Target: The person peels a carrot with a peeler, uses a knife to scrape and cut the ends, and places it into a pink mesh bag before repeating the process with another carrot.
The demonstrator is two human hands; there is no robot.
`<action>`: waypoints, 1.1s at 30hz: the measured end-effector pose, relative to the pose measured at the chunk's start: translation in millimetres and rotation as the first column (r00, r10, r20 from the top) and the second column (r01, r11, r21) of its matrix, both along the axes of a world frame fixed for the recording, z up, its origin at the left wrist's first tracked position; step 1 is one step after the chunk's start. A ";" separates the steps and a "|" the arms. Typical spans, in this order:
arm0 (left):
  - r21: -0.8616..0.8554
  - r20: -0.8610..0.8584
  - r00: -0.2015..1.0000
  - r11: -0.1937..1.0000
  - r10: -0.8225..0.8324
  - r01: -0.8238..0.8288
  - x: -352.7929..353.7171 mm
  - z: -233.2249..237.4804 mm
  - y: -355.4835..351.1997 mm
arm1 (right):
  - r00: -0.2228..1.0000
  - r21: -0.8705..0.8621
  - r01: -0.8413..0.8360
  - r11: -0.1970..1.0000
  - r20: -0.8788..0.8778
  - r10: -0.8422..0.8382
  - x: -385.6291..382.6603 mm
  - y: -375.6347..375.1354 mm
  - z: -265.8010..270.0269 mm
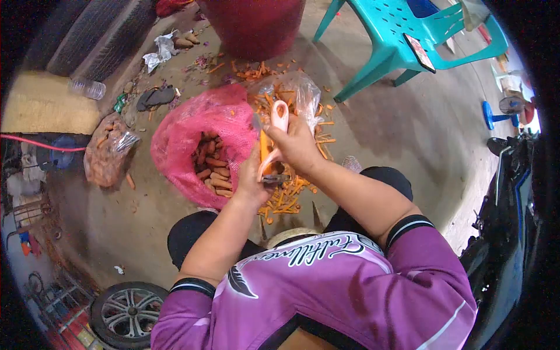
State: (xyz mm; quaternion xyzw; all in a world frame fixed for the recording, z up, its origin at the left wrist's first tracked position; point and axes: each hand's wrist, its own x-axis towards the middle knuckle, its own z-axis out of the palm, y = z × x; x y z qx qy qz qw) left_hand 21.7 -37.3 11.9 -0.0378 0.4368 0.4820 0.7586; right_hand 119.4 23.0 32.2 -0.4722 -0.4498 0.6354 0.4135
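My right hand (pixel 298 146) is closed around the pink handle of a peeler (pixel 280 116); its loop end points away from me and its blade end toward me. An orange root (pixel 264 147), peeled on the side that shows, is in my left hand (pixel 251 178), close against the peeler. Beside my left hand a pink mesh sack (pixel 186 119) lies with its mouth open. Brown-skinned roots (pixel 219 170) fill its mouth. Orange strips (pixel 286 201) are heaped on the floor under my hands, and more lie on a clear plastic bag (pixel 308 96) beyond.
A tied clear bag (pixel 106 151) of roots sits left of the sack. Ahead stand a large red tub (pixel 251 26) and a green plastic chair (pixel 379 41) with a phone (pixel 419 52) on it. Tyres (pixel 96 38) are at the far left, a wheel (pixel 131 315) lower left.
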 end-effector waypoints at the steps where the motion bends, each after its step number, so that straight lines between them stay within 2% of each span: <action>1: -0.005 0.008 1.000 1.000 0.007 -0.007 3.0 -2.7 -0.1 | 1.000 0.052 -0.011 0.999 -0.027 0.012 -2.9 -2.8 -13.8; 4: 0.052 -0.031 0.999 0.999 -0.010 0.012 5.9 -1.1 -1.4 | 1.000 -0.051 -0.018 0.999 -0.013 0.017 -1.0 0.5 -13.1; 5: 0.084 -0.055 0.998 0.996 -0.021 0.026 6.6 1.3 -1.7 | 1.000 -0.035 0.010 0.999 0.030 -0.008 0.4 4.0 -14.5; 7: 0.036 -0.088 0.989 0.992 -0.116 0.119 11.2 11.6 -6.0 | 0.991 -0.001 0.064 0.998 0.114 -0.064 5.4 17.3 -19.6; 8: 0.009 -0.102 0.981 0.986 -0.165 0.167 13.8 14.7 -9.0 | 0.978 0.026 0.169 0.985 0.116 -0.171 11.8 30.8 -20.4; 11: 0.226 0.068 0.963 0.944 -0.262 0.241 17.3 8.4 -16.8 | 0.852 0.138 0.462 0.876 0.205 -0.482 34.6 69.9 -31.4; 12: 0.236 0.070 0.979 0.956 -0.193 0.172 18.1 12.4 -13.5 | 0.842 -0.030 0.539 0.842 0.024 -0.538 33.9 71.1 -32.1; 15: 0.112 -0.050 0.996 0.990 -0.080 0.085 2.7 12.9 -4.0 | 0.931 -0.023 0.362 0.932 0.060 -0.360 24.1 53.8 -15.6; 16: 0.188 -0.066 0.995 0.979 -0.072 0.084 -2.6 2.5 -3.3 | 0.959 -0.129 0.282 0.951 0.025 -0.281 19.0 44.0 -6.9; 17: 0.172 -0.061 0.995 0.981 -0.080 0.090 -6.8 -4.2 -2.0 | 0.966 -0.112 0.254 0.961 -0.023 -0.258 11.0 33.0 -4.9; 19: 0.142 -0.054 0.994 0.985 -0.095 0.102 -11.8 -11.6 0.7 | 0.998 -0.158 0.014 0.987 -0.063 -0.025 6.4 11.6 8.1; 22: 0.023 -0.046 0.999 1.000 -0.017 0.018 -5.0 -8.4 -1.3 | 0.998 0.088 -0.043 0.995 0.038 0.040 -2.8 -1.3 -17.2; 25: 0.031 -0.090 0.995 0.999 -0.032 0.035 8.8 19.7 -1.5 | 0.994 0.052 0.016 0.999 0.110 -0.022 2.3 9.7 -20.2; 26: 0.071 -0.067 0.995 0.994 -0.078 0.083 9.9 14.3 -6.2 | 0.973 0.109 0.052 0.993 0.218 -0.075 7.3 18.0 -17.9; 27: 0.111 -0.046 0.991 0.985 -0.127 0.131 11.3 5.3 -13.4 | 0.952 0.039 0.168 0.985 0.252 -0.172 13.2 31.0 -15.6; 28: 0.148 -0.026 0.984 0.972 -0.178 0.180 12.3 -1.1 -18.6 | 0.922 0.117 0.273 0.955 0.251 -0.294 21.1 47.6 -28.1; 29: 0.168 -0.011 0.981 0.967 -0.193 0.192 12.5 -0.7 -18.6 | 0.879 0.194 0.372 0.908 0.241 -0.411 25.4 56.5 -31.2; 31: 0.217 0.014 0.975 0.953 -0.221 0.212 7.9 1.4 -12.6 | 0.885 0.049 0.456 0.889 0.088 -0.458 29.7 58.9 -37.4; 32: 0.171 -0.106 0.975 0.962 -0.196 0.212 3.1 2.6 -9.2 | 0.876 -0.027 0.482 0.876 0.012 -0.482 28.5 59.5 -34.3; 33: 0.148 -0.085 0.984 0.975 -0.154 0.165 -2.0 -2.0 -5.5 | 0.915 -0.072 0.404 0.912 0.014 -0.404 24.6 55.6 -21.4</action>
